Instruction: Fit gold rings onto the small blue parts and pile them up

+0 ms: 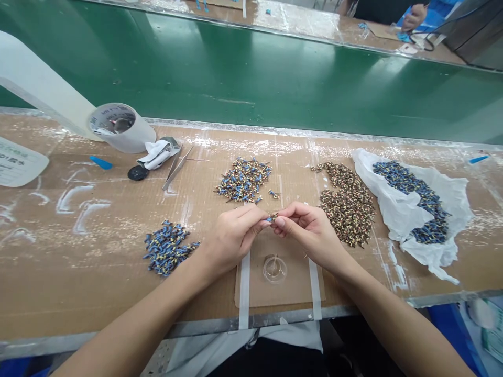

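Held directly beyond the clear round dish [275, 268]: one small blue-and-brass part [272, 217], pinched at the fingertips of both the left hand [231, 235] and the right hand [308, 230]. Both hands narrow, fingers curled, fingertips touching the part and each other. Beneath the dish: a cardboard pad [279, 293], fixed by two white tape strips [244, 293]. Farther beyond the dish: a heap of mixed blue-and-brass parts [243, 179]. Beyond and right of the dish: a heap of brass-coloured parts [348, 203], then a heap of blue parts [411, 201] on a crumpled white plastic sheet [451, 204]. Left of the dish: a smaller blue-and-brass heap [167, 248]. Well beyond and left of the dish: steel tweezers [177, 167] and a roll of white tape [121, 127], lying on its side.
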### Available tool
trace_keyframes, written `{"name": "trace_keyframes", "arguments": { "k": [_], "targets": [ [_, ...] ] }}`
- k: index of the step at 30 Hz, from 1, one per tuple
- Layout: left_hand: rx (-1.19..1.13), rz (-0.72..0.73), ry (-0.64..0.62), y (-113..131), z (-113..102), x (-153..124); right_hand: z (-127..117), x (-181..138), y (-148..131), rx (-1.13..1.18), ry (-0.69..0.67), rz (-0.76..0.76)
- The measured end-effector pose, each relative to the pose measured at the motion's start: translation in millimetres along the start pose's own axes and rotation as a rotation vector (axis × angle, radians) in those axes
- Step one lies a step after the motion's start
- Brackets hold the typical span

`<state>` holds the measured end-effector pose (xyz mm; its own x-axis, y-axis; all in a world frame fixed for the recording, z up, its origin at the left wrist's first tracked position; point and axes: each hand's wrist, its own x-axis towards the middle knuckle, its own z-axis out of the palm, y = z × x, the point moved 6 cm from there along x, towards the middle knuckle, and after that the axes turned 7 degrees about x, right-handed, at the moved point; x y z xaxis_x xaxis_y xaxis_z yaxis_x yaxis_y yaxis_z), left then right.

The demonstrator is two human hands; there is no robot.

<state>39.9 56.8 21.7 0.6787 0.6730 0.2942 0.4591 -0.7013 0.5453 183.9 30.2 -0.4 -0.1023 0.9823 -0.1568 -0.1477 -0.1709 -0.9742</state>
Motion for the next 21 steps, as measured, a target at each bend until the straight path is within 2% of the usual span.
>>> {"name": "trace_keyframes", "arguments": {
  "k": [6,12,21],
  "targets": [
    [0.121,0.044,0.010,2,3,-2,2,0,2,0.025,-0.012,0.028],
    [0.252,0.108,-0.075,2,10,-6,4,-1,15,0.003,-0.113,0.057],
    [0.128,0.116,-0.101,1,20,-6,5,-1,20,0.032,-0.176,0.109]
  ]
}}
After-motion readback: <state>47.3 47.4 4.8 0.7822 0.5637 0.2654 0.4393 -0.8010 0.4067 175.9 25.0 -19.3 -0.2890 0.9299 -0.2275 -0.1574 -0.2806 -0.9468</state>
